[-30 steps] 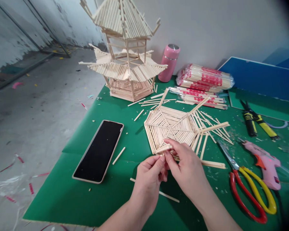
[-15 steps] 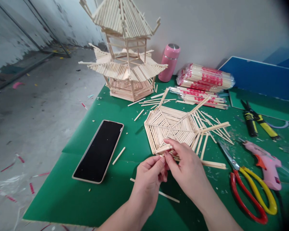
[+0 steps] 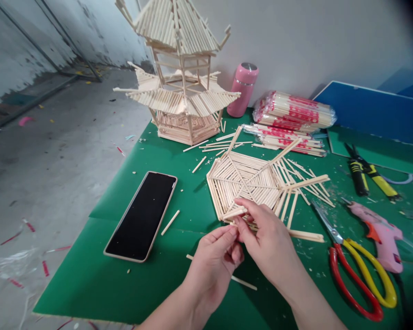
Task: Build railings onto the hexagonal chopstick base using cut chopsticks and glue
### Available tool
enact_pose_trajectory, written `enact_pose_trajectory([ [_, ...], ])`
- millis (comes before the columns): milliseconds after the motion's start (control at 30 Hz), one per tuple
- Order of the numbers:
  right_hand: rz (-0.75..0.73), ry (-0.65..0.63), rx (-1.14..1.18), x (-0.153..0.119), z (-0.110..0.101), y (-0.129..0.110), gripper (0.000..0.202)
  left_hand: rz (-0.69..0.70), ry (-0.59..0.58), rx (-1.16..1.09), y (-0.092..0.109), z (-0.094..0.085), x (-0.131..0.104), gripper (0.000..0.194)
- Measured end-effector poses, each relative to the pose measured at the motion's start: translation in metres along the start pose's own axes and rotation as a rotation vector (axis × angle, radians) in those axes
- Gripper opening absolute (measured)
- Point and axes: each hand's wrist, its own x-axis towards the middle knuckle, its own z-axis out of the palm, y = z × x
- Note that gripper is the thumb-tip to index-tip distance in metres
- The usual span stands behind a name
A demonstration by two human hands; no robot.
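Presently, left hand point(image 3: 211, 256): thumb and forefinger pressed together beside the near-left corner of the stick panel point(image 3: 242, 178); what lies between them, I cannot tell.
Right hand point(image 3: 268, 229): thumb below and forefinger above, pinching the doubled strut point(image 3: 233, 213) at that corner (a small pale stick end point(image 3: 232, 224) shows just below it, and which hand has it is unclear).
Stick panel: six-sided, of closely laid sticks, flat on the green tabletop point(image 3: 99, 279) ahead of both hands; doubled arms run outward from its corners.
Loose sticks point(image 3: 170, 222): one between the phone point(image 3: 141, 217) and the panel; others beyond the panel, at its right side and beneath the hands.
Phone: face up, screen dark, left of the left hand.
Stick pavilion point(image 3: 189, 103): upright behind the panel and to its left, with two roof tiers.
Pink flask point(image 3: 242, 91): upright, just right of the pavilion.
Wrapped stick bundles point(image 3: 296, 110): piled right of the flask, before the blue board point(image 3: 371, 110).
Scissors point(image 3: 337, 238): right of the right hand, blades slightly parted (one handle red, one yellow).
Glue gun point(image 3: 382, 233): pink, lying right of the scissors.
Pliers point(image 3: 359, 167): handles spread, beyond the glue gun.
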Motion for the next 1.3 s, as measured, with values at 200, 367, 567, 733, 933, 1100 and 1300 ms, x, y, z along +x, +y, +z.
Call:
enact_pose_trajectory([
  [200, 0.002, -0.010, 0.008, 0.000, -0.001, -0.001, 0.031, -0.008, 0.010, 0.008, 0.002, 0.001, -0.001, 0.015],
  [367, 0.011, -0.016, 0.010, 0.000, -0.002, -0.001, 0.031, -0.027, 0.022, 0.013, 0.002, 0.000, -0.003, 0.014],
  [567, 0.002, 0.006, 0.010, 0.000, 0.001, 0.002, 0.030, -0.038, 0.032, -0.001, 0.000, 0.000, -0.002, 0.013],
  [733, -0.073, 0.062, 0.005, -0.004, -0.003, 0.001, 0.030, -0.020, 0.079, -0.004, 0.000, 0.005, 0.002, 0.017],
  [933, 0.028, 0.121, 0.288, -0.039, -0.010, 0.001, 0.017, 0.021, 0.095, 0.038, 0.000, 0.007, 0.003, 0.018],
  [1100, 0.459, -0.087, 0.758, -0.066, 0.009, 0.008, 0.021, 0.028, 0.115, 0.106, 0.001, 0.004, 0.001, 0.016],
  [1300, 0.843, -0.019, 1.334, -0.061, 0.027, -0.001, 0.034, 0.019, 0.150, 0.127, 0.001, 0.004, 0.000, 0.018],
])
